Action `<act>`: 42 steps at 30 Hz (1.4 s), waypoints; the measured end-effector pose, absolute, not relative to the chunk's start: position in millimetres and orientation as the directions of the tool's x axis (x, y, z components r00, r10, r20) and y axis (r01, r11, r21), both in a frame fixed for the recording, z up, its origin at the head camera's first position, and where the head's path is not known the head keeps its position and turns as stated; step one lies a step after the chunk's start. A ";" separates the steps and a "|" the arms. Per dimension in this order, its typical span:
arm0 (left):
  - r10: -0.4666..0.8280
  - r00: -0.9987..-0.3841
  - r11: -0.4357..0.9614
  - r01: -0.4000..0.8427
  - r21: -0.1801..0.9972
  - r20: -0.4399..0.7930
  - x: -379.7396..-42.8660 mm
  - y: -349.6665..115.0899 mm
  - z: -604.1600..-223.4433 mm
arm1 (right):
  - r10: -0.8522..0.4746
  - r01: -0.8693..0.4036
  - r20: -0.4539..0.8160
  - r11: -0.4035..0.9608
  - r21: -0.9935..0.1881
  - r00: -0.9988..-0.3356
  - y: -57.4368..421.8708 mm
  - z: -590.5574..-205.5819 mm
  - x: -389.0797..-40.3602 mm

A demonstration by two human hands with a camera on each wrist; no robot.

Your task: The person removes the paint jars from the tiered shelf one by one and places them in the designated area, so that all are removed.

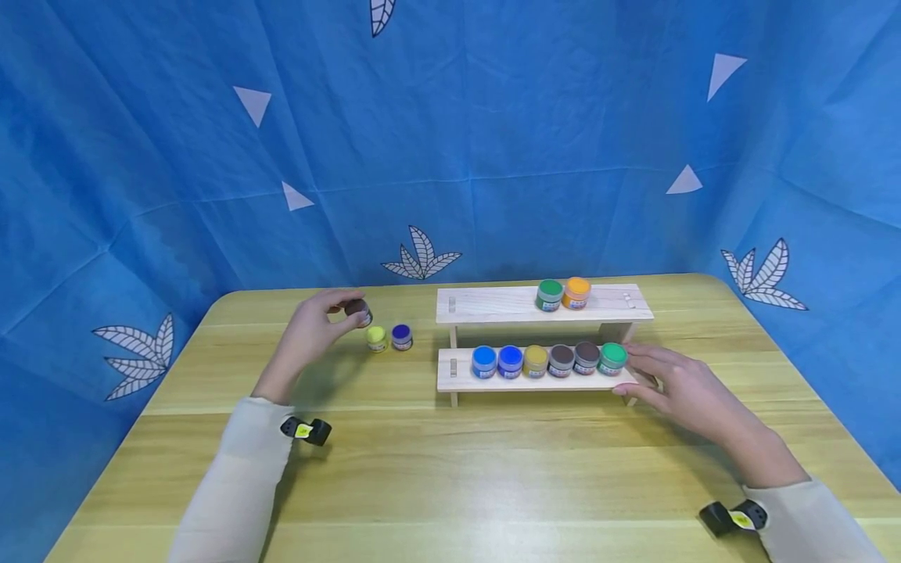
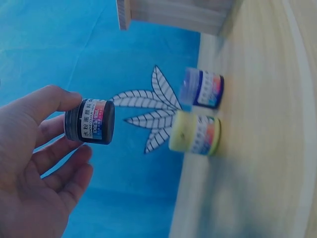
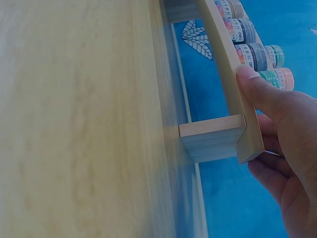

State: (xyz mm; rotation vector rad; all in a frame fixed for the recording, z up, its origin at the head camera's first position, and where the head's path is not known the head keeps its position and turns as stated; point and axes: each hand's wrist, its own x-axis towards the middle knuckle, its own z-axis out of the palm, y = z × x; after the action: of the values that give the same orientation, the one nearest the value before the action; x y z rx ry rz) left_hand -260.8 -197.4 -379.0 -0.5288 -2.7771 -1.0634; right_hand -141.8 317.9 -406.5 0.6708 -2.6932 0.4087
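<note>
My left hand (image 1: pixel 313 332) pinches a dark brown paint jar (image 2: pixel 90 121) between thumb and fingers, raised off the table. Just below it, a yellow paint jar (image 1: pixel 376 338) and a purple paint jar (image 1: pixel 402 337) stand side by side on the tabletop. At the right end of a two-tier wooden rack (image 1: pixel 503 305), my right hand (image 1: pixel 686 391) grips the lower shelf (image 3: pixel 225 74), its thumb on the front edge. Nearest that hand is a green paint jar (image 1: pixel 612 358). Two dark brown jars (image 1: pixel 561 360), a mustard jar (image 1: pixel 535 361) and two blue jars (image 1: pixel 484 362) continue the row leftward.
On the upper shelf stand a dark green jar (image 1: pixel 550 295) and an orange jar (image 1: pixel 577 293). Behind the wooden table (image 1: pixel 450 477) hangs a blue cloth (image 1: pixel 457 141) with leaf and triangle prints. A strapped camera sits on each wrist.
</note>
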 end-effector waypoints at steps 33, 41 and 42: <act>0.274 -0.957 0.722 0.268 0.638 0.093 -270.5 -230.4 -420.6 | -0.390 -0.481 0.363 0.853 -0.205 -0.846 318.9 -408.8 -142.4; 0.289 -0.954 0.721 0.275 0.636 0.085 -274.6 -229.8 -429.9 | -0.385 -0.474 0.359 0.857 -0.204 -0.850 318.5 -408.7 -142.2; 0.292 -0.953 0.721 0.275 0.636 0.082 -274.9 -229.7 -430.6 | -0.385 -0.474 0.359 0.857 -0.203 -0.850 318.4 -408.5 -142.2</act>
State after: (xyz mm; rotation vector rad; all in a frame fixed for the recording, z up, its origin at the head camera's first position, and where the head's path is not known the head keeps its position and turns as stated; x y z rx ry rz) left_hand -274.9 -229.7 -430.6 -0.4838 -2.9363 -1.0791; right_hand -142.2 318.4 -408.5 0.6469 -2.7248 0.4114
